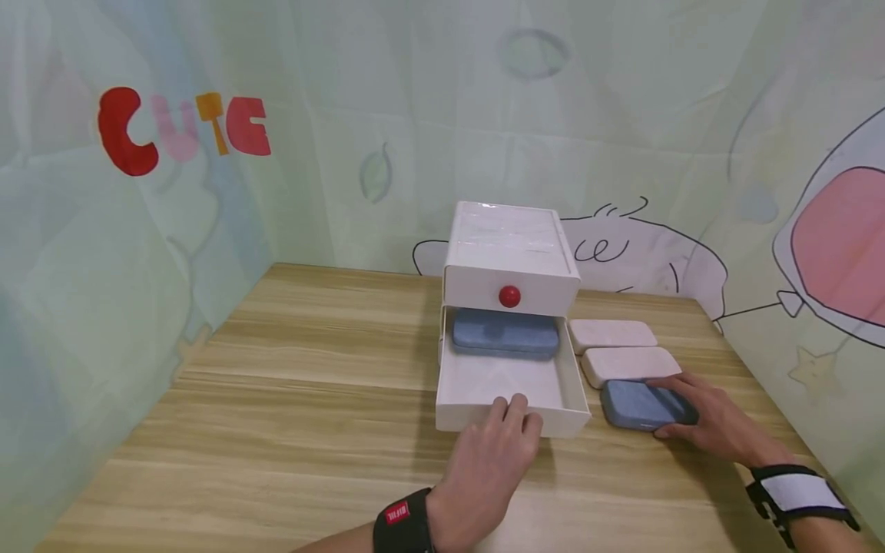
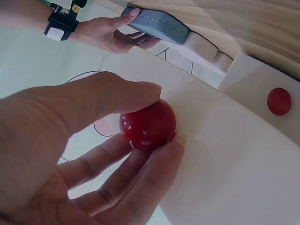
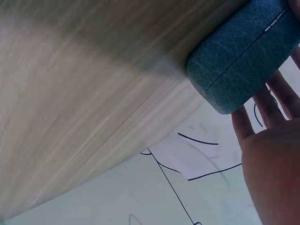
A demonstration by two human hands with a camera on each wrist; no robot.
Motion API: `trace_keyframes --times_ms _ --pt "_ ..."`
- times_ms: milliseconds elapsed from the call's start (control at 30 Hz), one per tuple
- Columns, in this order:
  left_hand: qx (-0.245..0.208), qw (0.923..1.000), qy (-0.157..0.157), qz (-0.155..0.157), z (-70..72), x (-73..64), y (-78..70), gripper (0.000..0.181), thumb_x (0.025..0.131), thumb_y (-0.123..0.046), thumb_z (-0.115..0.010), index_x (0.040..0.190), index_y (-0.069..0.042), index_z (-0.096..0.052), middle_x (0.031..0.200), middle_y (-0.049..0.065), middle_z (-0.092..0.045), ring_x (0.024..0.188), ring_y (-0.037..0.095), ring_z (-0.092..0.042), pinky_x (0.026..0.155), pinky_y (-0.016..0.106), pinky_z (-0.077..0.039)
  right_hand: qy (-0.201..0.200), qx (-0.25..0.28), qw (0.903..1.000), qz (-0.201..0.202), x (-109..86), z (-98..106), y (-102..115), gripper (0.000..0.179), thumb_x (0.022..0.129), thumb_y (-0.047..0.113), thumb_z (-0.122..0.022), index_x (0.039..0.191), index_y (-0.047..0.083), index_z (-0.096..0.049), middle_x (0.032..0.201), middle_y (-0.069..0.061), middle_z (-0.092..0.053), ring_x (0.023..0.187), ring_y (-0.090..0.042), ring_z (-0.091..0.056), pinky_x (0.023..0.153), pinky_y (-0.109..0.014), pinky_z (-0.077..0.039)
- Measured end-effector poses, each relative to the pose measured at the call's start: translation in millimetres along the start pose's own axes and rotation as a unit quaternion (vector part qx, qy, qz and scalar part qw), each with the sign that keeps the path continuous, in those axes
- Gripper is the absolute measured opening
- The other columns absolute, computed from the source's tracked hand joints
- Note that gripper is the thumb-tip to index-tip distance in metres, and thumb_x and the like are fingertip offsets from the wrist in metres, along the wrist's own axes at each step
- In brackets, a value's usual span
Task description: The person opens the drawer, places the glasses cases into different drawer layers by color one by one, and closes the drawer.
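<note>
My left hand (image 1: 487,472) is at the front of the pulled-out lower drawer (image 1: 574,426) of a white two-drawer box. In the left wrist view its thumb and fingers pinch the drawer's round red knob (image 2: 147,125). Inside the drawer, toward the back, lies a blue glasses case (image 1: 506,333). To the right of the drawer, my right hand (image 1: 719,418) grips the right end of another blue glasses case (image 1: 636,405), thumb on the near side and fingers on the far side. The right wrist view shows this case (image 3: 239,58) close over the wooden table.
Two pale glasses cases (image 1: 629,367) lie in a row behind the gripped one, beside the box. The upper drawer (image 1: 477,288) is closed, with its own red knob (image 1: 509,296). A printed cloth (image 1: 332,115) hangs around the wooden table (image 1: 311,369).
</note>
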State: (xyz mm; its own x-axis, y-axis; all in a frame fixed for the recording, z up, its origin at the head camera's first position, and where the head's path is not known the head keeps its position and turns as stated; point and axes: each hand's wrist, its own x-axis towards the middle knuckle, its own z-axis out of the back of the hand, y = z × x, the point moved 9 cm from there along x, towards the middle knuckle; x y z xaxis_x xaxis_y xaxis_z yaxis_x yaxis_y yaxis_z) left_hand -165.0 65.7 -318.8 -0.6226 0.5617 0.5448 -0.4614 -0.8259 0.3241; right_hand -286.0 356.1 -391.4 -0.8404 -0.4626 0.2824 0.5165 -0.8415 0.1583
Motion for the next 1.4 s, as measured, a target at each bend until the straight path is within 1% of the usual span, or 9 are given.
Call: trace_keyframes --times_ms 267,567,700,767,833,1000,1167,1300,1400 --pt "0.003 1.0000 -0.001 -0.001 -0.5 0.1 -0.3 0.022 0.079 -0.014 -0.082 0.095 -0.016 -0.066 0.088 -0.002 -0.055 0.071 0.009 -0.049 0.045 0.015 -0.035 -0.027 0.005 0.9995 0.017 -2.8 2 3 0.069 0.070 0.031 -0.093 0.132 0.020 -0.064 0.125 -0.005 -0.061 0.110 -0.017 -0.054 0.087 -0.012 -0.036" --pt "0.004 1.0000 -0.004 0.000 0.2 0.5 -0.6 0.023 0.078 -0.013 -0.082 0.093 -0.016 -0.065 0.086 -0.002 -0.053 0.070 0.009 -0.048 0.044 0.015 -0.033 -0.025 0.001 0.9997 0.002 -5.3 9 3 0.066 0.073 0.029 -0.091 0.132 0.019 -0.064 0.128 -0.013 -0.060 0.111 -0.029 -0.058 0.084 -0.024 -0.041" --pt "0.007 0.9999 -0.008 0.001 0.4 0.0 -0.8 0.023 0.078 -0.013 -0.082 0.093 -0.016 -0.065 0.086 -0.002 -0.053 0.071 0.009 -0.048 0.044 0.015 -0.034 -0.028 -0.003 0.9996 0.000 -5.1 12 5 0.065 0.074 0.030 -0.091 0.132 0.018 -0.064 0.126 -0.013 -0.061 0.109 -0.029 -0.058 0.083 -0.030 -0.044" --pt "0.007 0.9999 -0.012 0.003 0.4 -0.3 -0.7 0.022 0.078 -0.013 -0.082 0.092 -0.016 -0.065 0.086 -0.002 -0.053 0.071 0.009 -0.049 0.045 0.015 -0.035 -0.033 -0.005 0.9994 0.002 -4.1 14 7 0.065 0.073 0.030 -0.091 0.131 0.018 -0.065 0.126 -0.012 -0.061 0.108 -0.028 -0.058 0.083 -0.029 -0.044" --pt "0.006 0.9999 -0.016 0.003 0.4 -0.5 -0.5 0.021 0.079 -0.013 -0.081 0.091 -0.016 -0.065 0.086 -0.002 -0.053 0.071 0.009 -0.049 0.045 0.014 -0.037 -0.039 -0.007 0.9992 0.007 -2.7 16 10 0.065 0.073 0.029 -0.092 0.131 0.018 -0.065 0.124 -0.011 -0.061 0.107 -0.025 -0.057 0.083 -0.023 -0.042" --pt "0.003 0.9999 -0.011 0.004 -0.2 0.2 0.2 0.020 0.079 -0.012 -0.081 0.091 -0.016 -0.065 0.085 -0.002 -0.053 0.069 0.009 -0.047 0.044 0.014 -0.033 -0.062 -0.010 0.9976 0.031 0.6 23 17 0.068 0.069 0.025 -0.094 0.130 0.017 -0.066 0.122 -0.007 -0.060 0.105 -0.015 -0.051 0.086 -0.012 -0.034" --pt "0.000 1.0000 -0.005 0.004 -0.7 0.5 0.7 0.021 0.079 -0.011 -0.081 0.091 -0.016 -0.065 0.085 -0.002 -0.052 0.069 0.009 -0.046 0.043 0.015 -0.032 -0.075 -0.010 0.9960 0.046 2.9 30 24 0.069 0.067 0.023 -0.095 0.129 0.017 -0.067 0.122 -0.006 -0.060 0.105 -0.012 -0.049 0.086 -0.012 -0.033" --pt "-0.005 1.0000 -0.002 0.003 -0.7 0.2 0.1 0.022 0.079 -0.011 -0.081 0.093 -0.016 -0.066 0.086 -0.002 -0.053 0.070 0.009 -0.048 0.044 0.015 -0.034 -0.065 -0.011 0.9971 0.036 3.6 34 27 0.067 0.070 0.024 -0.093 0.131 0.018 -0.066 0.124 -0.008 -0.060 0.106 -0.017 -0.051 0.085 -0.014 -0.034" --pt "-0.005 1.0000 -0.001 0.003 -0.9 0.0 -0.2 0.022 0.078 -0.011 -0.082 0.093 -0.016 -0.066 0.086 -0.002 -0.053 0.070 0.009 -0.047 0.043 0.015 -0.034 -0.055 -0.015 0.9980 0.026 5.2 37 30 0.066 0.073 0.027 -0.091 0.133 0.020 -0.065 0.126 -0.009 -0.059 0.106 -0.020 -0.053 0.082 -0.019 -0.039"
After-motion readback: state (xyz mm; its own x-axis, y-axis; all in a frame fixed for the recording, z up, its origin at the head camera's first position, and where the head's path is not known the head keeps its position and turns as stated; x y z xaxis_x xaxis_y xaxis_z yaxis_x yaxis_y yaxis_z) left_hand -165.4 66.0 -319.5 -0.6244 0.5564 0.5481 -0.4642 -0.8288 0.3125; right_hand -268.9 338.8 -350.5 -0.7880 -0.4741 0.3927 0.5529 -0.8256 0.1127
